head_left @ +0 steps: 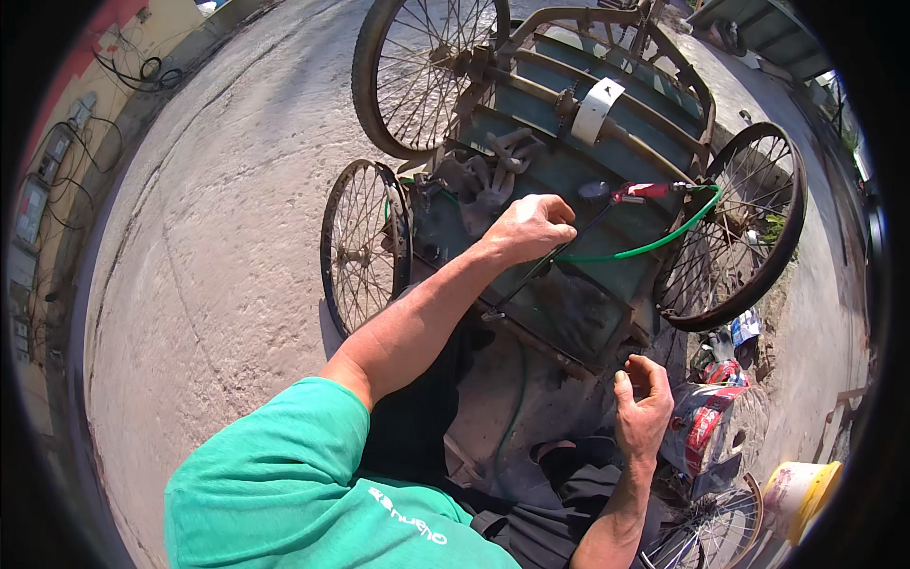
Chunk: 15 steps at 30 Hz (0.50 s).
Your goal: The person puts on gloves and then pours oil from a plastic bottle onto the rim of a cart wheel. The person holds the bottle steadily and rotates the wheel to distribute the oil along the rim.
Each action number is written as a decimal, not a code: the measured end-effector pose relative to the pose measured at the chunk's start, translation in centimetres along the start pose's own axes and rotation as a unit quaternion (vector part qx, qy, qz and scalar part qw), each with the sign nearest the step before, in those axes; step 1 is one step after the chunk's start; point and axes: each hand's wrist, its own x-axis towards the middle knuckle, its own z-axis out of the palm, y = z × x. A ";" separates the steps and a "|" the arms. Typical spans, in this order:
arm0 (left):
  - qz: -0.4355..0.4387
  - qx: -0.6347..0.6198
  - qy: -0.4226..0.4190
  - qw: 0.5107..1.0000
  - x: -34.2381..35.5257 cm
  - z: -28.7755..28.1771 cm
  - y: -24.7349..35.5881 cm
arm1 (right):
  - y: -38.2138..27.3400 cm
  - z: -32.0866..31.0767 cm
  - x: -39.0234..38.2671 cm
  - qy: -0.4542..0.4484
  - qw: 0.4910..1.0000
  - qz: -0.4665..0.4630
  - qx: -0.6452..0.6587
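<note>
My left hand (536, 229) is closed over a thin black hose or rod (521, 284) on the green ribbed underside (607, 284) of an overturned cart; what its fingers grip is hidden. Beside it lies a red-handled inflator with a round gauge (645, 191), joined to a green hose (630, 253). Grey gloves (493, 175) lie on the cart above my left hand. My right hand (643, 408) is raised below the cart's lower right corner, fingers curled but apart, with nothing visible in them.
Spoked wheels (431, 57) (365, 256) (725, 275) flank the cart on concrete ground (190, 247). At lower right are red-and-white sacks (706, 431), a yellow-rimmed bucket (791, 503) and a loose wheel (711, 536). A wall with cables and boxes (52, 161) runs along the left.
</note>
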 end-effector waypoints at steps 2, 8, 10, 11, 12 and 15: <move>-0.038 0.059 0.024 0.997 0.5 -2.2 -0.5 | 0.3 -0.3 -0.2 -0.009 1.000 -0.005 -0.018; -0.076 0.347 0.160 0.921 3.6 -5.5 -9.1 | -0.6 -0.1 0.2 -0.041 0.998 -0.028 -0.037; -0.058 0.407 0.191 0.891 3.8 -5.2 -11.7 | -0.5 -0.1 0.2 -0.042 0.998 -0.027 -0.036; -0.068 0.396 0.170 0.900 4.3 -5.6 -12.9 | -0.5 0.0 0.2 -0.044 0.998 -0.028 -0.035; -0.078 0.384 0.147 0.908 4.8 -6.0 -13.3 | -0.6 0.0 0.2 -0.043 0.998 -0.027 -0.035; -0.081 0.313 0.152 0.934 5.2 -5.9 -13.9 | -0.7 -0.1 0.3 -0.042 0.998 -0.022 -0.033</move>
